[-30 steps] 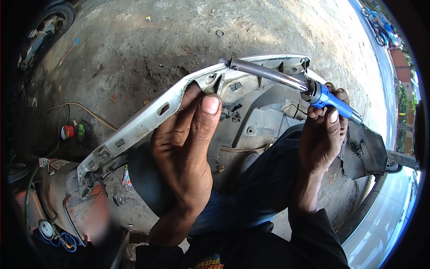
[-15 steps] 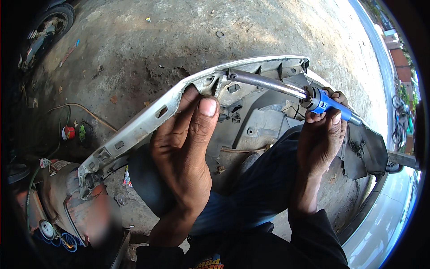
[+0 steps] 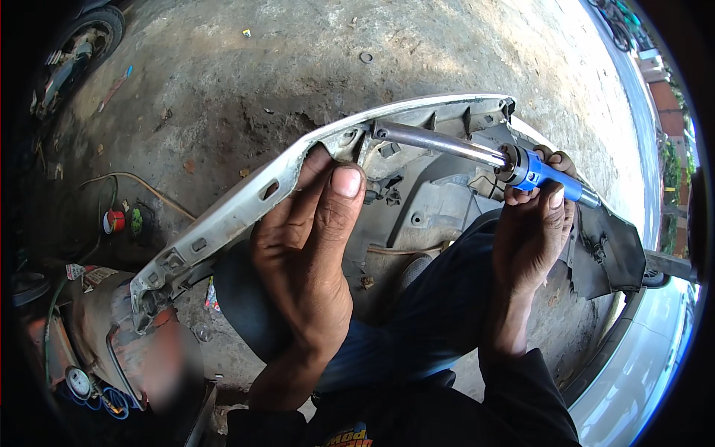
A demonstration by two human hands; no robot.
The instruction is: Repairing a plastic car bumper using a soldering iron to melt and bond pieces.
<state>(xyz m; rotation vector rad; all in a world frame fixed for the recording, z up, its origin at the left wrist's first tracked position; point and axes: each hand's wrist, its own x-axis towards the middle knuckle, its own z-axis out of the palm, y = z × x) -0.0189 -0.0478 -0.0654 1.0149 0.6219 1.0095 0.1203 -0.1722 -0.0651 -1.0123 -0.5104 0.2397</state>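
Observation:
A pale, dirty car bumper (image 3: pixel 447 110) lies curved across my lap, its inner side facing me. My left hand (image 3: pixel 309 246) grips its rim, the thumb on the near side and the fingers reaching behind the edge. In my right hand (image 3: pixel 536 231) is what looks like a hot-air welding gun (image 3: pixel 548 182), with a blue body and a long metal barrel. The barrel points left, its end at a ribbed bracket on the bumper, just above my left thumb. Whether the barrel touches the plastic, I cannot tell.
At lower left stands a rusty tank (image 3: pixel 112 320) with a pressure gauge (image 3: pixel 78 381). A hose (image 3: pixel 153 190) and a small red tin (image 3: pixel 113 221) lie on the rough floor (image 3: pixel 223 67). A motorcycle wheel (image 3: pixel 104 33) is at upper left, and a light-coloured car (image 3: pixel 633 372) at lower right.
The welding gun has shifted slightly left, bringing its barrel end a little closer to the ribbed bracket. My left hand keeps its hold on the rim.

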